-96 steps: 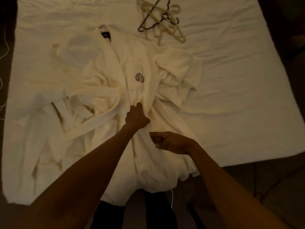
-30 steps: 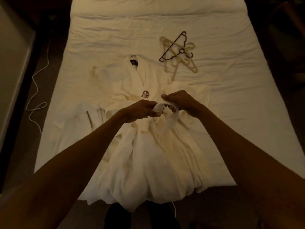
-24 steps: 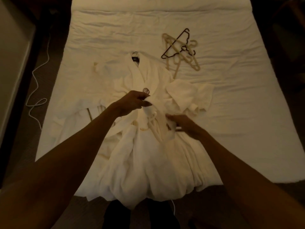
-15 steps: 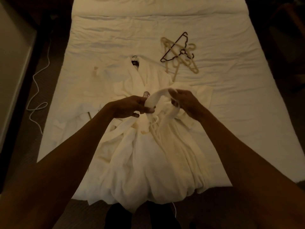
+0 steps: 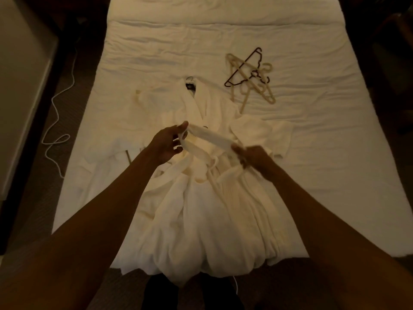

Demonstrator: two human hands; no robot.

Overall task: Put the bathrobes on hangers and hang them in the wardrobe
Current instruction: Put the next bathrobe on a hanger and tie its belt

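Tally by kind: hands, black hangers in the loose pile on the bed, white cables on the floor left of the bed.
Hands: 2 (left hand, right hand, both gripping the belt)
Black hanger: 1
White cable: 1
Total: 4

The bathrobe (image 5: pixel 201 198) is plain cream-white, its belt (image 5: pixel 210 137) the same, with a small black label (image 5: pixel 190 87) at the collar, on a plain white bed sheet (image 5: pixel 156 52) — one black hanger (image 5: pixel 242 67) among beige hangers (image 5: pixel 267 95) — and a white cable (image 5: pixel 53 101) on the dark floor (image 5: pixel 40 198).
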